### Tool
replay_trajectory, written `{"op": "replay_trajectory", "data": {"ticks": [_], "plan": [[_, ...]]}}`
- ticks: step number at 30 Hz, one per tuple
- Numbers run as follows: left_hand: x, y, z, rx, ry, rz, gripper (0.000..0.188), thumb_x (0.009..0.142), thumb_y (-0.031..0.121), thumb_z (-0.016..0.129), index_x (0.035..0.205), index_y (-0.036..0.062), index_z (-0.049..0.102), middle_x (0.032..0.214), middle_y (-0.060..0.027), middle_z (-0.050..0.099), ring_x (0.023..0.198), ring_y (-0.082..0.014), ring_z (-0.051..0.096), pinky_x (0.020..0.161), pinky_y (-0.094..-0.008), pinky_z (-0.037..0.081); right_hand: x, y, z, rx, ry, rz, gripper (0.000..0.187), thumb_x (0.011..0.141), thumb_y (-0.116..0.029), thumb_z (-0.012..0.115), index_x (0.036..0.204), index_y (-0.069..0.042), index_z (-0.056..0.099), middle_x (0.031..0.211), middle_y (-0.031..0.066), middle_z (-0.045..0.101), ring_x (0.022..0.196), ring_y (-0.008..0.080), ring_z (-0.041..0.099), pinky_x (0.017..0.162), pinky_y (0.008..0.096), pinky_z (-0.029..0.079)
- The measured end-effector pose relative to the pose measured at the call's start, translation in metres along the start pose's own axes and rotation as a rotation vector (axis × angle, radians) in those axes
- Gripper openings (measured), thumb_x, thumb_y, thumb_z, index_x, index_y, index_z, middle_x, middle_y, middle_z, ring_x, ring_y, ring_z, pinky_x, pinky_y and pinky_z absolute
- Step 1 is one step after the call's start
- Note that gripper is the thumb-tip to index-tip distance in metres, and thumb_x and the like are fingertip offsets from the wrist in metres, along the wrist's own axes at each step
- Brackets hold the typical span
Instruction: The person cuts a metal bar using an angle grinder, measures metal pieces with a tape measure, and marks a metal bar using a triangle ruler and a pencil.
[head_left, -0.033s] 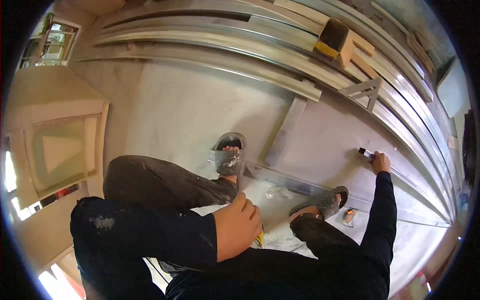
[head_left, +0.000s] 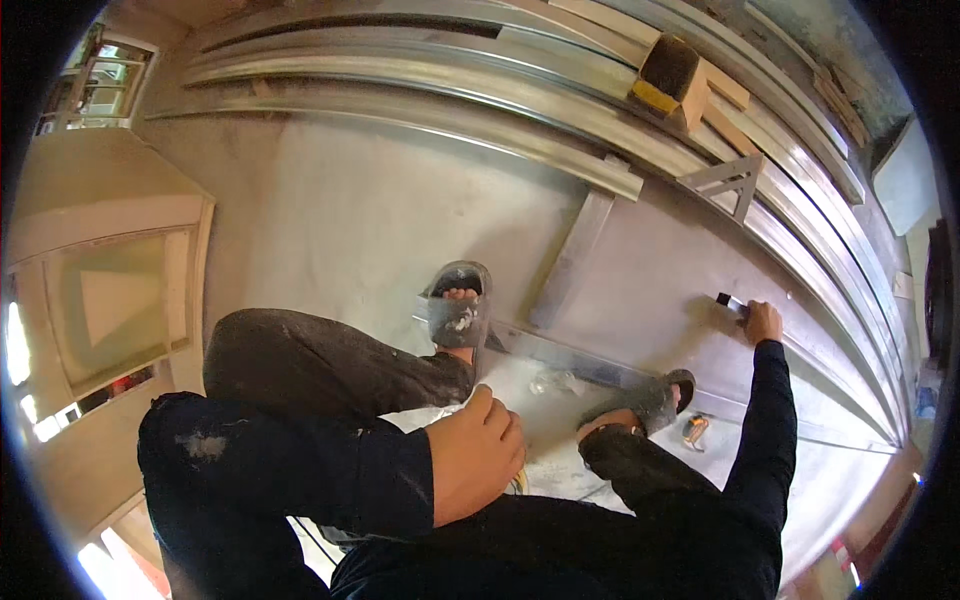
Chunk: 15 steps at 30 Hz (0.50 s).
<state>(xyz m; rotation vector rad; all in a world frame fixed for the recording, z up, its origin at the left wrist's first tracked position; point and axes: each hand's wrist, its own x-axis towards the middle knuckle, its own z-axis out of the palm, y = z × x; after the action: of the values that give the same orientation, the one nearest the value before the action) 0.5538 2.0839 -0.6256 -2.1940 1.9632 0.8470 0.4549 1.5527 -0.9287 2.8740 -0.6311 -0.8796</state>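
My right hand [head_left: 764,323] is stretched out low over the floor at the right. Its fingers are closed round a short tool with a black block end [head_left: 731,300]; its kind I cannot make out. My left hand [head_left: 478,450] is curled near my left knee, its fingertips hidden underneath. Just below it shows a sliver of something yellow [head_left: 520,481], mostly covered. A long metal profile [head_left: 570,358] runs across the floor under my sandalled feet. From it another metal piece [head_left: 573,262] leads away to the far side.
Long metal channels [head_left: 430,90] lie stacked along the far side and curve down the right. On them rest an open box [head_left: 672,82] and a triangular square [head_left: 727,187]. An orange tool [head_left: 695,431] lies by my right foot. Wooden panelling [head_left: 120,290] stands at the left.
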Motion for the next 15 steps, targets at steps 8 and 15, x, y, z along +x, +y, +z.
{"op": "replay_trajectory", "data": {"ticks": [8,15], "plan": [[-0.01,0.0,0.002,-0.051,0.086,0.075,0.026,0.086,0.023,0.055,0.098,0.0032,0.066,0.102,-0.0144,0.064,0.093,-0.0268,0.061,0.089,-0.0442,0.042,0.01,-0.18,-0.087,-0.069,-0.165,-0.539,0.04,0.075,-0.045,0.077,0.093,-0.011,0.07,0.089,0.0137,0.07,0.089,0.0346,0.068,0.075,0.0482,0.053],[0.0,0.007,0.011,-0.079,0.02,0.104,0.025,0.083,0.026,0.058,0.088,0.004,0.068,0.088,-0.0104,0.062,0.087,-0.0254,0.06,0.083,-0.0412,0.041,0.005,-0.328,-0.061,0.438,0.31,-0.647,0.062,0.073,-0.038,0.079,0.123,-0.011,0.054,0.113,0.0183,0.065,0.108,0.0349,0.061,0.092,0.0475,0.048]]}}
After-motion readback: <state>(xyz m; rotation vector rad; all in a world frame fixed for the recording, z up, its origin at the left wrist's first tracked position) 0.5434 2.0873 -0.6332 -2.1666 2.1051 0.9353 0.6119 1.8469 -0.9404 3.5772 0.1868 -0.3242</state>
